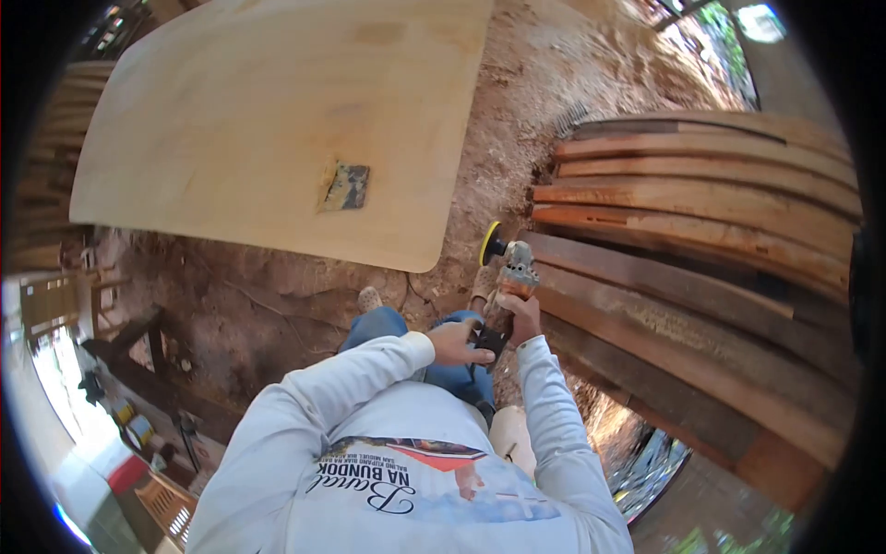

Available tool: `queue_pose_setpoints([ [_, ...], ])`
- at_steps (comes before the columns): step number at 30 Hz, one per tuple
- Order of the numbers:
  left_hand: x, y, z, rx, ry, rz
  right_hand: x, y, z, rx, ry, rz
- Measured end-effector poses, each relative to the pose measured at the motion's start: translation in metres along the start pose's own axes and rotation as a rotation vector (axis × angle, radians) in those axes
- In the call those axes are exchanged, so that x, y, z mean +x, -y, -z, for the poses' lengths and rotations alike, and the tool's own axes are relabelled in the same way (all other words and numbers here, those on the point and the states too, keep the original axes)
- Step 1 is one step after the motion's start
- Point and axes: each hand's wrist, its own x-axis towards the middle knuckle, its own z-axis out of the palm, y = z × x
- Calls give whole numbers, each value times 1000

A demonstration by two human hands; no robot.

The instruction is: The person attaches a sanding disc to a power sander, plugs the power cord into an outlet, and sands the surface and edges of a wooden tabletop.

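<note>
An angle grinder (519,265) with a yellow-edged backing pad (491,244) is held in front of my lap, its metal head pointing away from me. My right hand (522,317) is wrapped round the grinder's body just behind the head. At the black rear end, my left hand (456,343) is closed on the housing, thumb on top. The pad faces left and stands apart from the large pale wooden tabletop (277,111). On that tabletop, near its close edge, lies a worn dark rectangular piece (347,187), perhaps sandpaper.
Long reddish-brown timber planks (683,305) are stacked close on my right. A cord (268,309) runs over the dirt floor (517,120). More boards (46,157) stand at the far left. Wooden chairs (171,508) and a dark wooden frame (157,369) are on the left.
</note>
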Motion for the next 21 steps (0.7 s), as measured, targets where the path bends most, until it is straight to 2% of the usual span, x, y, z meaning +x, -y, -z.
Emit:
queue_pose_setpoints([
  [2, 1, 3, 12, 80, -96, 74, 19, 22, 12, -226, -14, 64],
  [3, -4, 8, 17, 107, -139, 127, 30, 30, 19, -424, -28, 200],
  [5, -4, 49, 9, -3, -380, 214, 55, 48, 36, -674, 74, 372],
  [6, -14, 50, 15, 105, -466, 369, 70, 56, 44, -784, 132, 468],
  [7, -15, 100, -4, -65, -680, 422, 84, 57, 55, -806, 203, 414],
  [9, -41, 102, -16, -56, -995, 730, 97, 62, 66, -948, 308, 372],
  [10, -58, 87, -25, -139, -1099, 769, 103, 69, 69, -1026, 364, 368],
  [11, -67, 132, -50, -225, -1168, 783, 107, 74, 69, -1061, 430, 394],
  [12, -77, 147, -70, -233, -1158, 873, 108, 75, 65, -1092, 491, 421],
  [14, -88, 139, -107, -256, -1091, 993, 103, 74, 58, -1154, 603, 467],
  [16, -96, 117, -132, -273, -992, 1039, 94, 81, 43, -1163, 651, 440],
  [21, -77, 101, -171, -345, -960, 1038, 105, 65, 35, -1214, 738, 490],
])
